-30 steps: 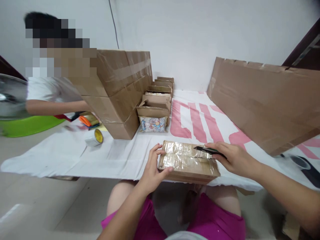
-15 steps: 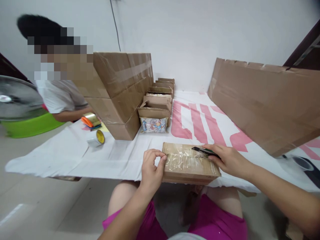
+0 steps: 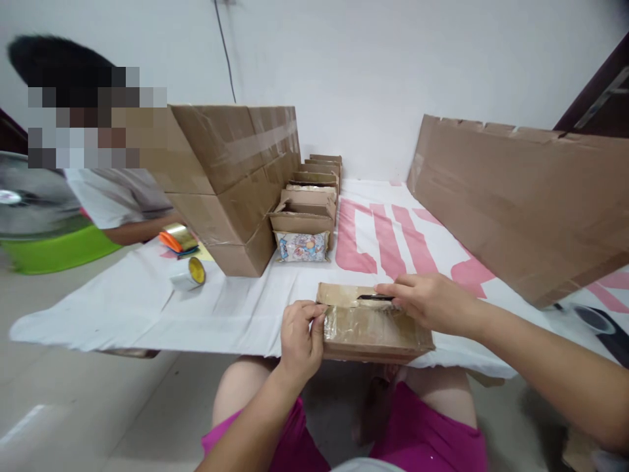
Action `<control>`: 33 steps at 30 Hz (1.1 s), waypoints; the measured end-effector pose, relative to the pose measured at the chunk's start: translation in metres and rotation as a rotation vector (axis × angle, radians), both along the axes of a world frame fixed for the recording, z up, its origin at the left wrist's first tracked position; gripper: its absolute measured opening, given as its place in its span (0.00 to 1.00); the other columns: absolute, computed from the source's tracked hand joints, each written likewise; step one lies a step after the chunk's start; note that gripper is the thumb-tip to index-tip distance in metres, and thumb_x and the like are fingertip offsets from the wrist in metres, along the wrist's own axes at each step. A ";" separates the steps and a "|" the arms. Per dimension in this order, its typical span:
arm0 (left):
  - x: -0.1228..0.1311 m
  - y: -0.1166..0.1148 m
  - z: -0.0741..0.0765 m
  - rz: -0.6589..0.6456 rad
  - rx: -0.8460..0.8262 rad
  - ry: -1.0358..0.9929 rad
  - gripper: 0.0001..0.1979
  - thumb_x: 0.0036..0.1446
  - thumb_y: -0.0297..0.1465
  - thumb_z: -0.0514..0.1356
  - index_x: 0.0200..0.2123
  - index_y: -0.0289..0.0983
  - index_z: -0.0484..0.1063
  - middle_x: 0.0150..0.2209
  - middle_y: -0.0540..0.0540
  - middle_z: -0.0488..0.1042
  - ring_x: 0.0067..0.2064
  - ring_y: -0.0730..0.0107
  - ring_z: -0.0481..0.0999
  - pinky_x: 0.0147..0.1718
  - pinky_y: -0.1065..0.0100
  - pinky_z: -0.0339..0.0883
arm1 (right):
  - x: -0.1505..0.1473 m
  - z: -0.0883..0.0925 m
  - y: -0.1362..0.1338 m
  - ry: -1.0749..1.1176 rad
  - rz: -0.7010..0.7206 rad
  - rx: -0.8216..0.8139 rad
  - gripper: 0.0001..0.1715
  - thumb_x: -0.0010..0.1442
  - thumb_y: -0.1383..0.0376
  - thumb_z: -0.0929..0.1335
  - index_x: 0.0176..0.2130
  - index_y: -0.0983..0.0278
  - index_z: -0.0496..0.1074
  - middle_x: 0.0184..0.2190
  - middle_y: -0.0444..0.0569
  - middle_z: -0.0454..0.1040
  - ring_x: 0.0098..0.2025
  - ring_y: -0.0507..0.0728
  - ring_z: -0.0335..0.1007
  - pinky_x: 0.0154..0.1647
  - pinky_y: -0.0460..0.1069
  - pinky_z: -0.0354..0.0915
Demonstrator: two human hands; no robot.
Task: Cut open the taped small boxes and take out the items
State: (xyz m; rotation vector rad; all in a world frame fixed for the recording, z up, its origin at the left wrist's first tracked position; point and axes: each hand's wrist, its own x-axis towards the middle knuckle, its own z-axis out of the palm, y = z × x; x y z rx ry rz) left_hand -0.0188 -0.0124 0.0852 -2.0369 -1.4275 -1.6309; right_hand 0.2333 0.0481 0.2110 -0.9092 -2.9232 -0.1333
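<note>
A small taped cardboard box lies at the table's front edge, above my knees. My left hand is closed at its left end, with thumb and fingers pinching the edge near the top seam. In my right hand is a utility knife, its handle mostly hidden by the fingers. The knife lies low along the top seam and points left. Clear tape, wrinkled and shiny, covers the box top. Whether the blade is inside the seam, I cannot tell.
Stacked cartons stand left of centre, beside a row of open boxes and a printed packet. Tape rolls lie at left, near a seated person. A large carton stands right.
My right hand has moved left along the box top and tipped lower with the knife. The top flap edge now shows a clearer gap. My left hand stays at the left end.
</note>
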 end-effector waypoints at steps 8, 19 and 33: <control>0.000 -0.001 0.000 -0.002 -0.056 -0.005 0.06 0.63 0.27 0.51 0.40 0.38 0.67 0.36 0.45 0.76 0.42 0.63 0.76 0.42 0.61 0.66 | -0.021 0.014 0.003 -0.190 0.071 -0.054 0.22 0.64 0.67 0.63 0.57 0.57 0.68 0.32 0.48 0.74 0.26 0.51 0.67 0.24 0.46 0.49; 0.002 0.001 0.001 -0.028 -0.087 0.020 0.06 0.64 0.28 0.51 0.38 0.39 0.67 0.35 0.45 0.76 0.42 0.63 0.76 0.42 0.61 0.68 | -0.003 0.023 -0.007 -0.280 0.021 -0.038 0.19 0.63 0.69 0.64 0.52 0.55 0.71 0.29 0.46 0.74 0.27 0.51 0.70 0.23 0.47 0.46; 0.004 0.001 0.004 -0.054 -0.146 0.046 0.06 0.64 0.28 0.50 0.37 0.39 0.66 0.36 0.46 0.76 0.43 0.63 0.76 0.43 0.60 0.67 | 0.006 0.023 -0.018 -0.303 0.012 0.009 0.23 0.59 0.75 0.64 0.50 0.55 0.71 0.28 0.44 0.73 0.26 0.51 0.70 0.21 0.49 0.42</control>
